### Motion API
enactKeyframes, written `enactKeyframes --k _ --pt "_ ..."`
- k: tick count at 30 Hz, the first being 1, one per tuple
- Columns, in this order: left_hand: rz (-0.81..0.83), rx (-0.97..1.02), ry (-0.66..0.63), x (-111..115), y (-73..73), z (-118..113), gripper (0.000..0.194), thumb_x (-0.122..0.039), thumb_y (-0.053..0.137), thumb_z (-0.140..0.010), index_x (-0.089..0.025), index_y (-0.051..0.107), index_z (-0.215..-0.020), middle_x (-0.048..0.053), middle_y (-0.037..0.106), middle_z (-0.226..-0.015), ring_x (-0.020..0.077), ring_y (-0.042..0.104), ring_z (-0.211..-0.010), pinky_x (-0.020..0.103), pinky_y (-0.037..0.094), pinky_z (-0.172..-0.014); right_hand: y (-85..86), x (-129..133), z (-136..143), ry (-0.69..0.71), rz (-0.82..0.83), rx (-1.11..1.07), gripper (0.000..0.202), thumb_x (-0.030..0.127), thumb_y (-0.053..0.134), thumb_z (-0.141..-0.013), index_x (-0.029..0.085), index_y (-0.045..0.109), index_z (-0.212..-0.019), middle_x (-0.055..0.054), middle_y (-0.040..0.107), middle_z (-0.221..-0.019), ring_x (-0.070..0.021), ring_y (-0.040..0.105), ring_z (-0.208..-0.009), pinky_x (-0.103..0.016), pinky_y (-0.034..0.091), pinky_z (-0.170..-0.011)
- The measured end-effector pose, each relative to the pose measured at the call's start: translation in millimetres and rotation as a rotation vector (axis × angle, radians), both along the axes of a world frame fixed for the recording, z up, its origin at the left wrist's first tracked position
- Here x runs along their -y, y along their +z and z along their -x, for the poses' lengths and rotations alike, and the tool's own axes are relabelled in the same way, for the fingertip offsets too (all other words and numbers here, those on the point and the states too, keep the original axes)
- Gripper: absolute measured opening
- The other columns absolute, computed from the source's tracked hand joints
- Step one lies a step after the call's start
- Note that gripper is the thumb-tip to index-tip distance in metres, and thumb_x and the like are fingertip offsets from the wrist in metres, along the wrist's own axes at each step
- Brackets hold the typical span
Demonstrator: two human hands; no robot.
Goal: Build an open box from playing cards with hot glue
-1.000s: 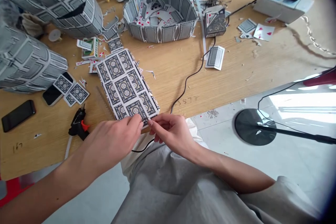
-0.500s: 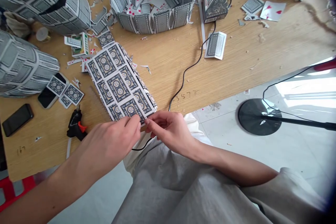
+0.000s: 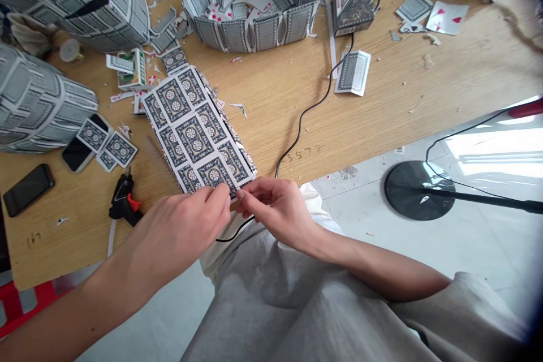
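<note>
A rectangular panel of overlapping playing cards [image 3: 195, 134], dark backs up, lies on the wooden table at a slant. My left hand [image 3: 190, 220] is closed at its near edge, fingertips pressed on the card there. Just to the right, my right hand [image 3: 278, 206] pinches the panel's near right corner between thumb and fingers. The two hands' fingertips are almost touching. More cards show along the panel's right side. The undersides of the fingers are hidden.
Left lie a black glue gun [image 3: 124, 199], two phones and loose cards [image 3: 120, 148]. Behind stand a card-covered basket [image 3: 263, 34] holding cards, a card box [image 3: 353, 8] and large card-covered forms [image 3: 38, 102]. A black cable [image 3: 300, 124] crosses the table.
The view has shifted slightly, so the table and its objects sit a little further right. Both hands keep their hold at the panel's near corner.
</note>
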State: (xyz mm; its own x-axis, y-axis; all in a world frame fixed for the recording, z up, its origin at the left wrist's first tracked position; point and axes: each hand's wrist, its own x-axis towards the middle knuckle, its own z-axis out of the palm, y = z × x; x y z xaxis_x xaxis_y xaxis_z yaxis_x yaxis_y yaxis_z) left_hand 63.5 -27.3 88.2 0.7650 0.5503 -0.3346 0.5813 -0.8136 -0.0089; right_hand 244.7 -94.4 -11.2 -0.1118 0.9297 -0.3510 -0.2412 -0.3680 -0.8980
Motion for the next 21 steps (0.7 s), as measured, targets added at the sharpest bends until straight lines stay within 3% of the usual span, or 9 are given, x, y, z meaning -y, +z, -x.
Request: enactKeyframes --k 12,21 --pt "0.023 -0.002 -0.006 -0.5 1.2 -1.4 0.033 -0.021 0.035 -0.111 -0.024 0.054 -0.084 -0.001 0.054 -0.062 0.0181 0.055 -0.046 0.036 0.022 -0.048 -2.0 1.4 0.3 0.002 0.010 -0.026 0.027 0.044 0.074 -0.101 0.020 0.077 -0.090 -0.005 0.085 -0.086 -0.0190 0.079 -0.077 -0.028 0.061 -0.069" --pt "0.015 -0.004 -0.030 0.3 -0.3 -0.1 0.035 -0.017 0.032 -0.111 -0.023 0.058 -0.089 0.000 0.056 -0.066 0.0199 0.058 -0.048 0.037 0.026 -0.048 -3.6 1.3 0.9 -0.005 0.016 -0.057 0.033 0.051 0.076 -0.100 0.020 0.076 -0.089 -0.005 0.084 -0.084 -0.0195 0.080 -0.075 -0.029 0.062 -0.069"
